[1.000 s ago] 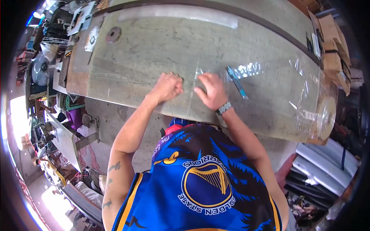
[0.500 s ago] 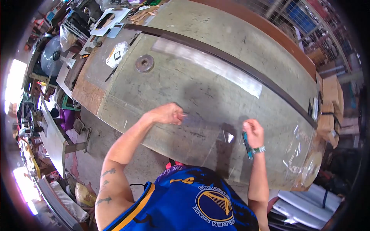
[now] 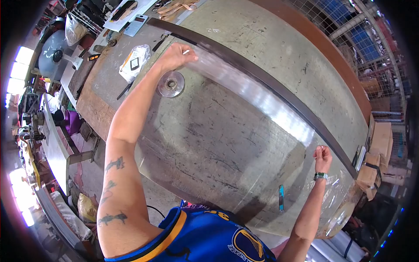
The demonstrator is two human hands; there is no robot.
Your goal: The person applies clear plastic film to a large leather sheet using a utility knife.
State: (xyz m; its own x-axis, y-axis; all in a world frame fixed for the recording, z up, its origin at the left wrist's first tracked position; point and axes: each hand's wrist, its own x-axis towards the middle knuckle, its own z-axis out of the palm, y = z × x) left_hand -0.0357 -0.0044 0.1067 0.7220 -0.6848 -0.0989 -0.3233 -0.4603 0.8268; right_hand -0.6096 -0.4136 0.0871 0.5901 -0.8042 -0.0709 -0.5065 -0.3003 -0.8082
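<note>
My left hand [image 3: 178,56] is pinched closed at the upper left end of a shiny clear plastic strip [image 3: 248,89], with a pale edge showing between the fingers. At the other end, my right hand [image 3: 322,158] is also pinched, on a see-through edge that is hard to make out. The strip lies along or just over a pale layer beside a long dark bar [image 3: 262,74]; whether they touch cannot be seen. Below my left forearm sits a round metal disc [image 3: 171,84]. A teal utility knife [image 3: 281,198] rests on the worktable [image 3: 209,131], left of my right forearm.
A plastic bag with a black square on it [image 3: 134,63] and a calculator [image 3: 135,25] lie at the upper left. Cardboard [image 3: 379,148] stands at the right end. Behind the table is a wire mesh rack [image 3: 362,35]; a fan [image 3: 56,54] stands at left.
Both hands have moved away from my body and farther apart, carrying the clear strip to the dark bar. The view has shifted; the knife stays on the table.
</note>
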